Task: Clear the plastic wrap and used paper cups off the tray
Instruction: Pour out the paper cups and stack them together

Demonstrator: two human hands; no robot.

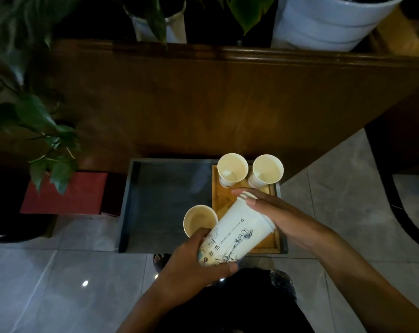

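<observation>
A grey tray (155,203) lies on the floor against a wooden cabinet, with a smaller wooden tray (221,195) inside it at the right. Two open paper cups (232,170) (267,171) stand at the back of the wooden tray. A third cup (200,221) stands at the front, beside my left hand. I hold a tilted stack of white printed paper cups (239,233) over the wooden tray. My left hand (198,260) grips its lower end. My right hand (273,212) lies along its upper end, fingers over the nested rims.
The wooden cabinet (203,99) rises behind the tray, with white plant pots (328,22) on top. A leafy plant (47,145) and a red box (66,193) are at the left. Something shiny and crinkled (283,282) sits by my lap. Grey floor tiles (335,200) surround the tray.
</observation>
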